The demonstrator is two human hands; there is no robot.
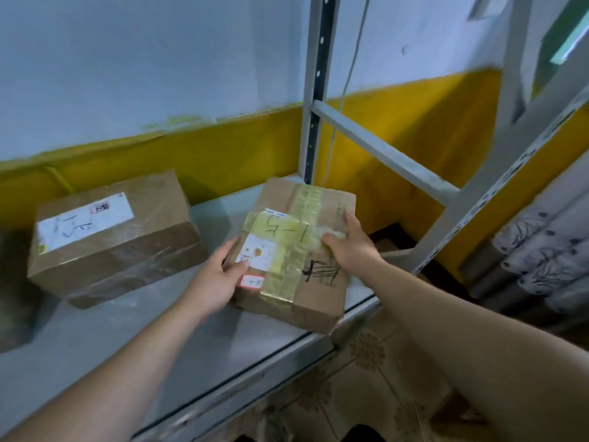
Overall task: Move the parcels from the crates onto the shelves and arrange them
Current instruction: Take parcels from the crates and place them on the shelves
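Left hand (220, 279) and right hand (347, 247) grip taped parcel (314, 303) marked "1-5" on shelf (223, 342)

A grey metal shelf (159, 339) carries two cardboard parcels. The larger parcel (114, 237), white-labelled and wrapped in clear tape, lies toward the back left. The yellow-taped parcel (296, 253), marked "1-5", sits apart from it at the right end, its near corner at the shelf's front edge. A dark object (12, 282), blurred, occupies the far left.

Both bare forearms extended forward. Left hand (220, 279) grips the taped brown cardboard parcel (315, 301) at its near-left edge, thumb on top; right hand (347, 247) grips its right edge.
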